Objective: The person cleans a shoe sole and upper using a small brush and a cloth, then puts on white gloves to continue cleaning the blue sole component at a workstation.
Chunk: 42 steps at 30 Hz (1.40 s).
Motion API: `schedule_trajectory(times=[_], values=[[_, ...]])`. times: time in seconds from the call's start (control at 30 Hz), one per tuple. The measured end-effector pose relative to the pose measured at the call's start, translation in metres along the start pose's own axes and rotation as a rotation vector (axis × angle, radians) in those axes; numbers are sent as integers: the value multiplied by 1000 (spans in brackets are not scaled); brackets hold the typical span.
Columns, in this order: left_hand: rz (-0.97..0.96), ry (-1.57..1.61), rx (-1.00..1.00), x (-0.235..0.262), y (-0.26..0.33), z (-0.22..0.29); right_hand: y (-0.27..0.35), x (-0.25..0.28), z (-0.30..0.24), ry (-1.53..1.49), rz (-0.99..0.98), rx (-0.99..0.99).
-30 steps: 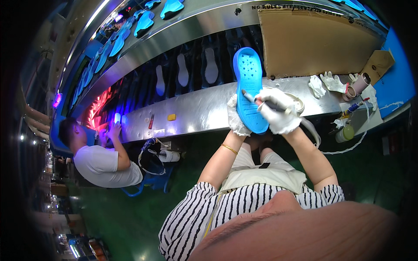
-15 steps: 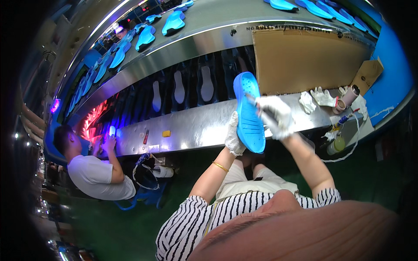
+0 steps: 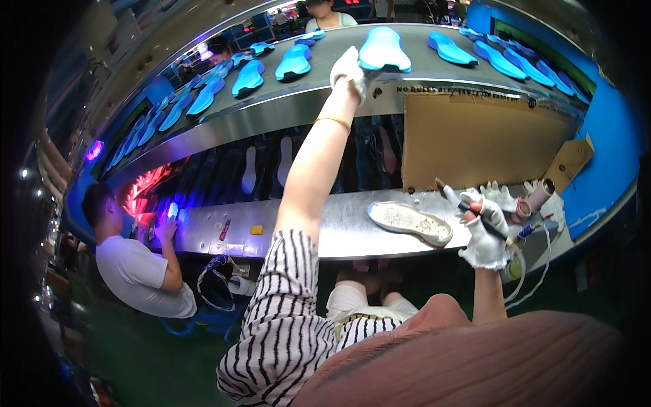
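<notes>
My left hand, in a white glove, reaches far forward over the conveyor belt. Its fingers are closed at the left edge of a bright blue shoe sole. At the right, my gloved right hand grips a brush with a dark handle, bristles pointing up and left; bare fingertips poke out of that glove. A cream shoe sole lies slanted on the steel bench, left of my right hand and apart from it.
Several blue soles lie along the belt. Below stand dark slots with soles, beside a cardboard sheet. White gloves, a thread spool and a hose sit right. A co-worker works left; another person is across.
My left hand has swung from in front of me to the belt. My right hand has drawn right and down with the brush. The cream sole now shows on the bench.
</notes>
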<state>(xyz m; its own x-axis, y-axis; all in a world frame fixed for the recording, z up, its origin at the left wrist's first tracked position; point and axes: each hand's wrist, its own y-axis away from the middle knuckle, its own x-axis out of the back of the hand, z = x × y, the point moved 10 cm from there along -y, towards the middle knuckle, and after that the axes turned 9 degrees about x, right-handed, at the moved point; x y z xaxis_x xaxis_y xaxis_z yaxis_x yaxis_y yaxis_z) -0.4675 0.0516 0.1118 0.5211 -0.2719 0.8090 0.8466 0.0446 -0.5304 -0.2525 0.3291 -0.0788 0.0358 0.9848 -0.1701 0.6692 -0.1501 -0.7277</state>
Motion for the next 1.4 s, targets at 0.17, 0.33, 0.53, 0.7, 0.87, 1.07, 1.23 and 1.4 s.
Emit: schedule_trajectory(times=[0.17, 0.33, 0.53, 0.7, 0.87, 1.07, 1.23, 1.4], values=[[298, -293, 62, -15, -3, -26, 15, 11, 33, 82, -86, -219], [65, -457, 389, 31, -10, -170, 19, -14, 45, -98, -81, -296], [327, -152, 43, 69, 53, -132, 36, -15, 69, -23, -123, -429], [639, 1041, -301, 151, 150, -113, 40, -3, 88, -73, -12, -519], [477, 1565, -405, 166, 193, -97, 38, -15, 75, -68, 6, -554], [-630, 2086, 134, -31, 262, -67, 52, -63, 61, -269, -90, -609], [-1009, 2458, 754, -114, 366, 2, 56, -70, 55, -184, -238, -514], [-997, 2471, 688, -108, 369, 32, 54, -87, 51, -110, -272, -469]])
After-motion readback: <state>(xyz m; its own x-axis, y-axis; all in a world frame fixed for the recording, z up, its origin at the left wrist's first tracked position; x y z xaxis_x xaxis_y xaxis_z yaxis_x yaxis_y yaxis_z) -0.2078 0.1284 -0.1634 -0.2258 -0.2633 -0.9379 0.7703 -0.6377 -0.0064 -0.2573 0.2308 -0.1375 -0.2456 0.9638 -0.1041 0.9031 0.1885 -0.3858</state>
